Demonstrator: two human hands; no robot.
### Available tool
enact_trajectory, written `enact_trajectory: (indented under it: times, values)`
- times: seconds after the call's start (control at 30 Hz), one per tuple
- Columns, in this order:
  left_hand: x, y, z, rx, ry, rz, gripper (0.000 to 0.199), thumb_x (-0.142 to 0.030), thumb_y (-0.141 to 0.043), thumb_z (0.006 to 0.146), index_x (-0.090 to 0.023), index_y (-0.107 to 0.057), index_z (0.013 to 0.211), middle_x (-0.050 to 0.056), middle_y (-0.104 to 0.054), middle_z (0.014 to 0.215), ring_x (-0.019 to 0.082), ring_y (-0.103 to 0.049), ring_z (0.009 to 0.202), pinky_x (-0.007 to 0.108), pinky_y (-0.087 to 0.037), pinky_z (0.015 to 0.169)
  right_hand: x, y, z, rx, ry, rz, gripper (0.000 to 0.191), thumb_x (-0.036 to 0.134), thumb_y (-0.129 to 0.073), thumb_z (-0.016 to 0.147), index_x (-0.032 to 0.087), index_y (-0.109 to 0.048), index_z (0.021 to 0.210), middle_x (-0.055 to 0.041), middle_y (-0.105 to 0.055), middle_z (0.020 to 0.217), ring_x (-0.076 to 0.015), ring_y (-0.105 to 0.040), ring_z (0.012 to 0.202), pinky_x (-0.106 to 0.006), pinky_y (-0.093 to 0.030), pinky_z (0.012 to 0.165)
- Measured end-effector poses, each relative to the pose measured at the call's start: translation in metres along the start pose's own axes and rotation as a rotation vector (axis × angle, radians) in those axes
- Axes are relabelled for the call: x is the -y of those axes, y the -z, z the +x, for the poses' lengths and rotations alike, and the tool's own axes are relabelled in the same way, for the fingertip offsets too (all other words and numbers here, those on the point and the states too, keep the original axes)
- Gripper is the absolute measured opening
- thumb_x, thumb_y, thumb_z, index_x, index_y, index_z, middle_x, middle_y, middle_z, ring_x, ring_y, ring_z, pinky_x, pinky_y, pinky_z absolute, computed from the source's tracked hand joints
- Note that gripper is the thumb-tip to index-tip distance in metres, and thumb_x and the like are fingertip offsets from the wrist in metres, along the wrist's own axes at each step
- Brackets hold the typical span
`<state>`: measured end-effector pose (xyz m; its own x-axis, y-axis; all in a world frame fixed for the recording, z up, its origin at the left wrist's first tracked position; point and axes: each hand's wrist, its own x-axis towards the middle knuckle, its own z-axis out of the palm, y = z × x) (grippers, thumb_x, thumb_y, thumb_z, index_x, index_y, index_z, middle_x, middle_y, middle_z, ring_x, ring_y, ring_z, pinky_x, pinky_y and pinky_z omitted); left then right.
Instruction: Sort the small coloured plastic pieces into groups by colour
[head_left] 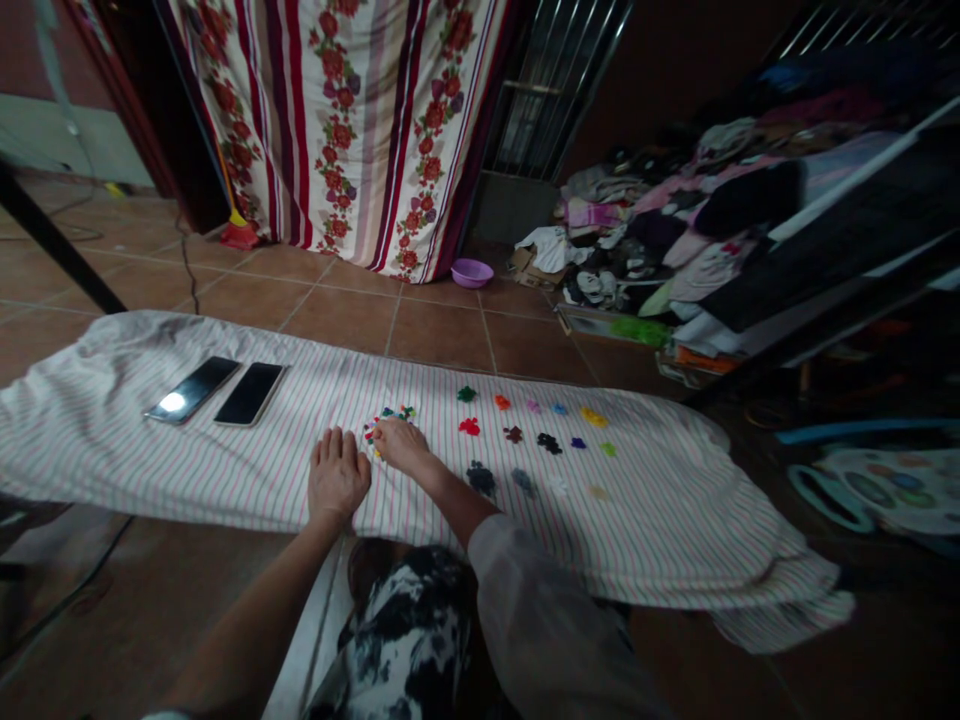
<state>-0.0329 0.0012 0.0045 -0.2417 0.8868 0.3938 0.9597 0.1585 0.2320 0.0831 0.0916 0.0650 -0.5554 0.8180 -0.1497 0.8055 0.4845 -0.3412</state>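
Note:
My left hand [339, 474] lies flat on the striped cloth [292, 480], fingers stretched out and nothing in them. Just right of it, my right hand [402, 444] reaches over a small mixed heap of colourful pieces [406, 411] and partly covers it. Its fingers are drawn together at the heap's near side; whatever is between them is too small to make out. Right of the hands lie several single-colour piles, among them green pieces [466, 394], red pieces [469, 427], black pieces [549, 442], yellow pieces [594, 416] and dark grey pieces [480, 477].
Two phones [250, 393] rest on the cloth's left part, the farther-left one reflecting a light. Beyond the cloth, a purple basin [472, 273] stands on the tiled floor by a flowered curtain [375, 130]. A large heap of clothes [660, 220] fills the right back.

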Motion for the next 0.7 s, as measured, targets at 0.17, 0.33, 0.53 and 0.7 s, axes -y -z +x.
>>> enact_trajectory:
  times: [0.17, 0.33, 0.53, 0.7]
  values:
    - [0.0, -0.0001, 0.0, 0.017, 0.01, -0.003, 0.05, -0.03, -0.039, 0.091, -0.001, -0.059, 0.127, 0.027, -0.056, 0.138, 0.036, -0.046, 0.138, 0.05, -0.033, 0.114, -0.0006, 0.0, -0.0013, 0.001, -0.005, -0.019, 0.027, 0.027, -0.046, 0.097, 0.022, -0.07, 0.108, -0.0088, -0.069, 0.114, -0.0203, -0.066, 0.102, -0.03, -0.049, 0.086]
    - [0.0006, -0.0019, -0.0006, 0.007, -0.006, 0.046, 0.05, -0.03, -0.037, 0.092, -0.001, -0.059, 0.127, 0.026, -0.056, 0.138, 0.037, -0.047, 0.136, 0.05, -0.036, 0.112, 0.0037, -0.0004, 0.0023, 0.033, -0.037, -0.057, 0.03, 0.024, -0.044, 0.096, 0.019, -0.071, 0.109, -0.0115, -0.07, 0.115, -0.0229, -0.067, 0.106, -0.032, -0.05, 0.086]
    - [0.0022, -0.0061, -0.0017, -0.011, -0.012, 0.058, 0.05, -0.031, -0.038, 0.092, -0.002, -0.059, 0.128, 0.026, -0.056, 0.138, 0.036, -0.048, 0.136, 0.051, -0.037, 0.112, 0.0053, -0.003, 0.0019, -0.017, -0.043, -0.053, 0.03, 0.023, -0.044, 0.095, 0.018, -0.069, 0.109, -0.0115, -0.07, 0.115, -0.0217, -0.066, 0.107, -0.03, -0.049, 0.086]
    - [0.0027, -0.0048, -0.0016, -0.017, -0.027, 0.056, 0.05, -0.031, -0.038, 0.092, -0.002, -0.06, 0.126, 0.027, -0.057, 0.137, 0.037, -0.048, 0.135, 0.052, -0.037, 0.111, -0.0007, -0.0035, -0.0045, -0.112, -0.045, 0.062, 0.022, 0.025, -0.049, 0.092, 0.022, -0.068, 0.102, -0.0066, -0.071, 0.108, -0.0186, -0.066, 0.099, -0.028, -0.047, 0.082]
